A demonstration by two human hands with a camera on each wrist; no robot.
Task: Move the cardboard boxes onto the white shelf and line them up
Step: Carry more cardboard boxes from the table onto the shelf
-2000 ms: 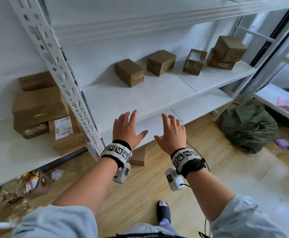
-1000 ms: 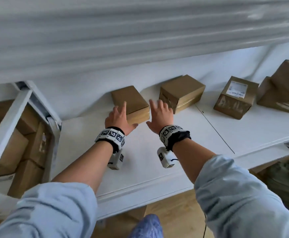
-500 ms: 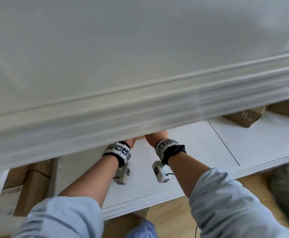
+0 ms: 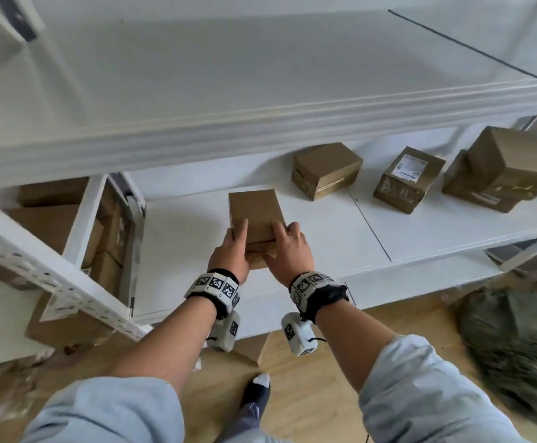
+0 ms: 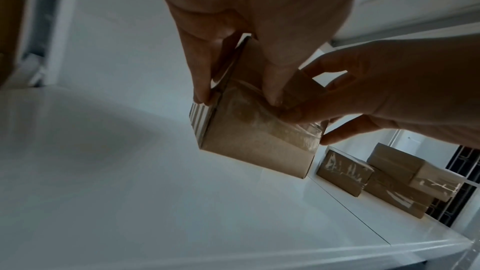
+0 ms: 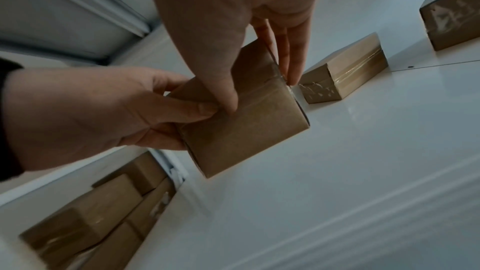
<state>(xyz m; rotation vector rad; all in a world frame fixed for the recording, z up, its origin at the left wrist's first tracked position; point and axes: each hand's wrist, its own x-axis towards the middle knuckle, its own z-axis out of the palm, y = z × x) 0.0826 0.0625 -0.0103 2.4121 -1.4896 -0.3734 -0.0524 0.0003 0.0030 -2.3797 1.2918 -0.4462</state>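
Observation:
Both my hands hold a small brown cardboard box [image 4: 256,215] over the left part of the white shelf [image 4: 324,247]. My left hand [image 4: 235,241] grips its left side, thumb on the top. On the other side my right hand [image 4: 287,241] grips it the same way. The left wrist view shows the box [image 5: 257,143] tilted, with tape on its near face. In the right wrist view the box [image 6: 241,122] is pinched by thumbs and fingers; whether it touches the board I cannot tell. Further right stand a second box [image 4: 326,169], a labelled box [image 4: 407,179] and a two-box stack [image 4: 500,174].
The upper shelf board [image 4: 260,129] overhangs close above the boxes. A perforated white upright [image 4: 46,276] stands at the left, with stacked cardboard boxes [image 4: 53,219] on the neighbouring shelf behind it. A dark green bag [image 4: 513,346] lies on the wooden floor at the right.
My hands were open and reaching towards the leftmost box; now both grip it, and it sits nearer the shelf's front edge, turned lengthwise. The head view has shifted.

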